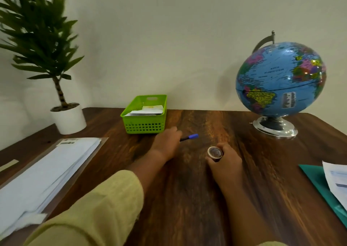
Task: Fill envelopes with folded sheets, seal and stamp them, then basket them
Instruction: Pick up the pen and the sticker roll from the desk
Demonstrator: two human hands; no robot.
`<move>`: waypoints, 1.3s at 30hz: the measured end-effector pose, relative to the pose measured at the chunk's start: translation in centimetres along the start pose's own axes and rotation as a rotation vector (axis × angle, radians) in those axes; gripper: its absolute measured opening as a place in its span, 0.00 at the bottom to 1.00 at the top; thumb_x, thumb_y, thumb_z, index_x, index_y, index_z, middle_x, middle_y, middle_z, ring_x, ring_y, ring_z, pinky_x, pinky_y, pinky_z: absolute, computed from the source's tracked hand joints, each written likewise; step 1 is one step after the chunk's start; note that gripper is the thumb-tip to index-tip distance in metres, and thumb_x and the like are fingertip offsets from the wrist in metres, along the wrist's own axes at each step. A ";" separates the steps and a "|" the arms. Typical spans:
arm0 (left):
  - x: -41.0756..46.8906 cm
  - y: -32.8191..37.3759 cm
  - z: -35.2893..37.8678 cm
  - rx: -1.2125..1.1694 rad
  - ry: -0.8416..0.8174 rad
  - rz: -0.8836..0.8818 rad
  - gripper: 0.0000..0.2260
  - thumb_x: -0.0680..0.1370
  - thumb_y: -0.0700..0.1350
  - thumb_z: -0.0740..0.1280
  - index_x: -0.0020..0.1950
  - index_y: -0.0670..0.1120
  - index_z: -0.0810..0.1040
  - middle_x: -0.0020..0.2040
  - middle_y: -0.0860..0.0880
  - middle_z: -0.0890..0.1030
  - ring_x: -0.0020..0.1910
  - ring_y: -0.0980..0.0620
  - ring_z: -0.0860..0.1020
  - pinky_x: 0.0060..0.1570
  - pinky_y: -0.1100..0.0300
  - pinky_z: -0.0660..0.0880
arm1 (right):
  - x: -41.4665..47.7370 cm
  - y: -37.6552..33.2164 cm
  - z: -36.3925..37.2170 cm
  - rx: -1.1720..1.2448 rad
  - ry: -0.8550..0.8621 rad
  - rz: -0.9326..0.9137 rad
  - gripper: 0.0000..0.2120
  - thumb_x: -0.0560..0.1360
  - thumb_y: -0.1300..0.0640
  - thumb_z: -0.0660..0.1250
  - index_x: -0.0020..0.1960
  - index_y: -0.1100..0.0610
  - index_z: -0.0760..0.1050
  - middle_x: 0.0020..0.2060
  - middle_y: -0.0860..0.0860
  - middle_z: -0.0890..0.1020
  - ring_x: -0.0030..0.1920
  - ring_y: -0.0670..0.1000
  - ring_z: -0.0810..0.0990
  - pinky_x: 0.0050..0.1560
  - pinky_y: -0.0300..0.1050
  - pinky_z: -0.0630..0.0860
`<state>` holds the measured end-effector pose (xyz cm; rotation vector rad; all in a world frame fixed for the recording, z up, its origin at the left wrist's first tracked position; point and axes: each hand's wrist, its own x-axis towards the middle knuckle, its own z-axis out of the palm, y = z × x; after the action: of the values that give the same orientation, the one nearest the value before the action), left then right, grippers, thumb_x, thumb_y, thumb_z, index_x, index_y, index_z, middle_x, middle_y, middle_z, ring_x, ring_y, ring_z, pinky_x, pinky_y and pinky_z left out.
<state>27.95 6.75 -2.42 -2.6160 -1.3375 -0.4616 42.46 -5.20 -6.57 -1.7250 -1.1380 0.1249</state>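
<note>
A green plastic basket (143, 127) stands at the back of the wooden desk with white envelopes (148, 111) lying inside it. Just in front of it, my left hand (166, 144) rests on the desk, closed around a pen (190, 137) whose blue cap points right. My right hand (225, 161) sits a little to the right, gripping a small round stamp (215, 152) whose brown face tilts toward me. A stack of white sheets (47, 172) in a clear sleeve lies at the left.
A potted plant (68, 119) stands at the back left and a globe (279, 82) on a chrome base at the back right. A teal folder (319, 182) with printed papers (338, 183) lies at the right edge. Dark wooden desk (187, 198) stretches between my arms.
</note>
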 end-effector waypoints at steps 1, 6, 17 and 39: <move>-1.1 -1.4 -1.2 -0.033 0.030 -0.007 0.07 0.77 0.44 0.61 0.52 0.43 0.75 0.53 0.43 0.75 0.52 0.41 0.75 0.43 0.49 0.70 | 0.1 0.1 -0.1 -0.011 -0.007 -0.019 0.13 0.67 0.58 0.74 0.49 0.53 0.75 0.46 0.49 0.80 0.44 0.46 0.76 0.40 0.34 0.68; -9.5 -12.3 -7.6 -0.133 0.262 -0.187 0.07 0.76 0.43 0.64 0.50 0.46 0.81 0.46 0.43 0.78 0.46 0.42 0.77 0.42 0.50 0.73 | -0.5 -0.8 0.5 -0.072 -0.048 -0.046 0.16 0.67 0.56 0.74 0.54 0.56 0.77 0.49 0.53 0.81 0.49 0.52 0.78 0.48 0.41 0.71; -24.0 -25.9 -5.9 -0.072 0.236 -0.688 0.09 0.76 0.41 0.65 0.49 0.36 0.81 0.45 0.38 0.82 0.45 0.42 0.79 0.48 0.52 0.77 | -5.2 -11.4 8.5 -0.040 -0.199 -0.336 0.15 0.66 0.55 0.75 0.51 0.54 0.78 0.46 0.50 0.82 0.46 0.50 0.79 0.47 0.42 0.72; -24.4 -25.1 -4.7 -0.237 0.465 -0.767 0.11 0.74 0.42 0.68 0.52 0.36 0.79 0.48 0.39 0.81 0.44 0.44 0.80 0.45 0.53 0.79 | -9.3 -23.3 24.1 -0.090 -0.624 -0.270 0.31 0.72 0.49 0.69 0.70 0.57 0.63 0.69 0.55 0.68 0.68 0.53 0.66 0.67 0.43 0.62</move>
<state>-6.71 1.55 -6.26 -1.8411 -2.1388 -1.2955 9.37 5.15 -3.55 -1.6338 -1.8434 0.4736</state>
